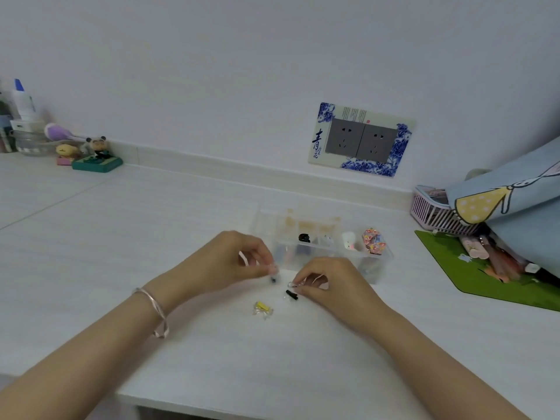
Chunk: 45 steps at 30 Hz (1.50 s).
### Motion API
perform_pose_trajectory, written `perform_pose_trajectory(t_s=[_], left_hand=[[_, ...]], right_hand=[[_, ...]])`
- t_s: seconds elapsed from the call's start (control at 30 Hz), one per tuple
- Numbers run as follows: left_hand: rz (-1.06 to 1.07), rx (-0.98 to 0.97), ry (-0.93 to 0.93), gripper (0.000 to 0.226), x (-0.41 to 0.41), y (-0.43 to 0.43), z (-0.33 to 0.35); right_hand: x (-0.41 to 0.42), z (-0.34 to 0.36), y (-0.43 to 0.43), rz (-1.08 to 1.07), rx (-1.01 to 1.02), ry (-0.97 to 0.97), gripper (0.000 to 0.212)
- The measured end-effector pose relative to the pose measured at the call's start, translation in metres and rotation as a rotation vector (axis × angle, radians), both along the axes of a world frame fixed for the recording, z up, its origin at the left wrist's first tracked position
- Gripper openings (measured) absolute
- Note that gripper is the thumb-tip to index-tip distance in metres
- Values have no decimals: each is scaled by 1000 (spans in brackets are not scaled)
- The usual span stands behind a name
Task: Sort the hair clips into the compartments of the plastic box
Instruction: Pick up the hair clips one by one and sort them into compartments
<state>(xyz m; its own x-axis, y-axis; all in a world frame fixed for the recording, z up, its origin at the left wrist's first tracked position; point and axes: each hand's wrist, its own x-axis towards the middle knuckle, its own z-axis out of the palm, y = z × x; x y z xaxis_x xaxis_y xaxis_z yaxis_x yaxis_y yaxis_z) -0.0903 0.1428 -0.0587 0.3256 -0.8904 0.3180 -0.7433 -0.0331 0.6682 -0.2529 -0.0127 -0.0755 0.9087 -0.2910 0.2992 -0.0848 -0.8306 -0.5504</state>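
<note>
Small black hair clip lies just below the right hand, whose pinched fingertips hold something clear; the left hand pinches a dark-tipped piece. Either could slip beside the clear plastic box.

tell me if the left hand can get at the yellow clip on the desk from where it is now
Probably yes. The yellow clip lies alone on the bare desk, just below and between both hands, nothing over it. But the left hand is already pinching a small clip, so it would likely need to drop that first.

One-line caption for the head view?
Both hands pinch small clips beside the clear box; a yellow clip lies loose.
</note>
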Motion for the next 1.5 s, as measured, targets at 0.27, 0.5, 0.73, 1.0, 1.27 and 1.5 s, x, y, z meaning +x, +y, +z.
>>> perform_pose_trajectory(t_s=[0.27, 0.5, 0.73, 1.0, 1.27, 1.5], left_hand=[[121, -149, -121, 21, 2, -57, 31], [106, -66, -215, 17, 11, -76, 15], [79, -192, -122, 10, 4, -25, 25], [-136, 252, -2, 20, -5, 17, 14], [-115, 323, -56, 19, -13, 20, 2], [-85, 298, -55, 16, -12, 19, -1]], right_hand=[[-9, 31, -19, -177, 296, -403, 6], [-11, 28, -33, -248, 275, -464, 7], [17, 29, -32, -242, 154, -348, 4], [-11, 27, -8, -34, 159, -196, 10], [-9, 3, 6, 113, 39, 118, 21], [-9, 1, 6, 103, 129, 25, 7]])
